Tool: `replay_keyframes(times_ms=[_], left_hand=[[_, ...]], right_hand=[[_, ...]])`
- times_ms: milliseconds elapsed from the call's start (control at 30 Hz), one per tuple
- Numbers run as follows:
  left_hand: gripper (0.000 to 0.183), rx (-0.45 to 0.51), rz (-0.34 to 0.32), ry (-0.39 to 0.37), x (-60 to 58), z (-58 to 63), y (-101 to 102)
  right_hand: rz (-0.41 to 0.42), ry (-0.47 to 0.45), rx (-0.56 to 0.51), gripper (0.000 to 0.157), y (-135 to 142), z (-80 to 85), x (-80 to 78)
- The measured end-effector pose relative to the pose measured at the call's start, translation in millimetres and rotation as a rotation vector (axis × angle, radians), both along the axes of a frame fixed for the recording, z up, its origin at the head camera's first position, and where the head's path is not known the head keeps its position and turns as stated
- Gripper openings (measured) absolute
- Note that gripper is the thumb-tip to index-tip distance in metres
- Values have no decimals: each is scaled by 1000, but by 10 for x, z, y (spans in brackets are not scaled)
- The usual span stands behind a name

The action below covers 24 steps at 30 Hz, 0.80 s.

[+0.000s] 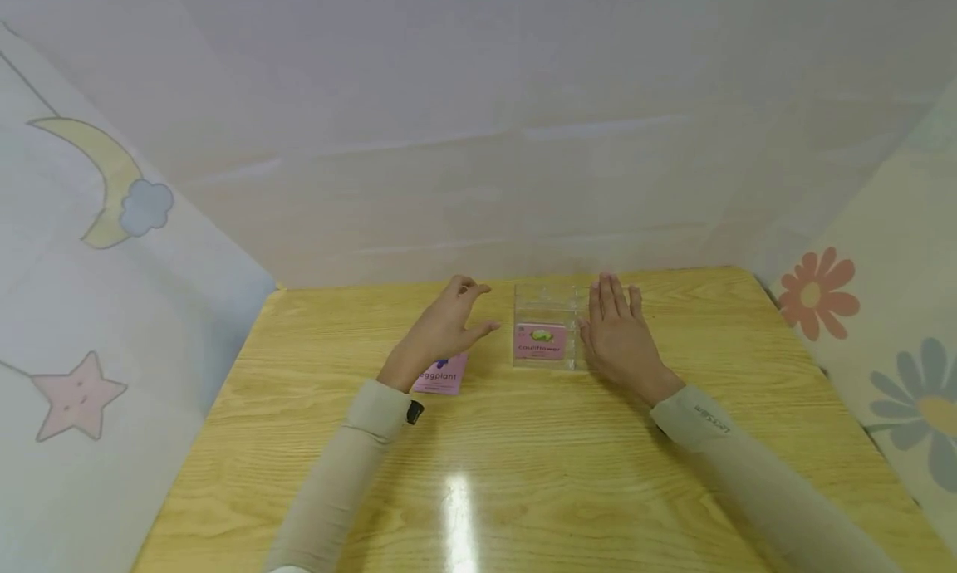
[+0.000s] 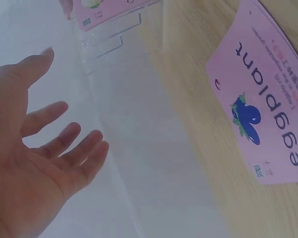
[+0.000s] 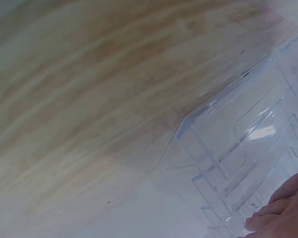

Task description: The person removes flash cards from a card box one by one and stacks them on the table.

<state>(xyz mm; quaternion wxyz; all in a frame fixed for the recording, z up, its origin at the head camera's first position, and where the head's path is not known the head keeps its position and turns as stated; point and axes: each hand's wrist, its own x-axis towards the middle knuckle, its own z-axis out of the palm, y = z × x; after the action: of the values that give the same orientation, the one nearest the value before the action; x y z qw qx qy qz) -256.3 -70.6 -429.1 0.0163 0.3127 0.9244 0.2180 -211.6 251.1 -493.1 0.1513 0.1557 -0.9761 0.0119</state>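
Observation:
A clear plastic box with stepped sides (image 1: 546, 297) stands toward the back of the table, with a pink cauliflower card (image 1: 542, 349) at its front part. My right hand (image 1: 619, 334) lies along the box's right side, fingers straight and pointing away; in the right wrist view its fingertips are right at the clear wall. To the left of the box, my left hand (image 1: 446, 320) is held apart from it, thumb and fingers spread and loosely bent around nothing. Below the left wrist lies a pink eggplant card (image 2: 268, 109), its edge partly covered by the wrist in the head view.
The wood-grain table (image 1: 523, 473) meets a pale fabric wall (image 1: 478, 199) just behind the box. Side walls carry a moon (image 1: 112, 166) and star (image 1: 80, 396) on the left, and flowers (image 1: 818, 295) on the right.

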Motion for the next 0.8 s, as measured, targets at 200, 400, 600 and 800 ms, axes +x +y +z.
replay_keyframes(times_ms=[200, 400, 600, 800], left_hand=[[56, -16, -21, 98, 37, 13, 79], [60, -68, -52, 182, 73, 72, 160], [61, -103, -100, 258, 112, 106, 249], [60, -114, -136, 303, 149, 89, 337]], right_hand=[[1, 4, -9, 70, 14, -10, 0], [-2, -21, -5, 69, -5, 2, 5], [7, 22, 11, 69, -3, -3, 3], [10, 22, 33, 68, -5, 0, 12]])
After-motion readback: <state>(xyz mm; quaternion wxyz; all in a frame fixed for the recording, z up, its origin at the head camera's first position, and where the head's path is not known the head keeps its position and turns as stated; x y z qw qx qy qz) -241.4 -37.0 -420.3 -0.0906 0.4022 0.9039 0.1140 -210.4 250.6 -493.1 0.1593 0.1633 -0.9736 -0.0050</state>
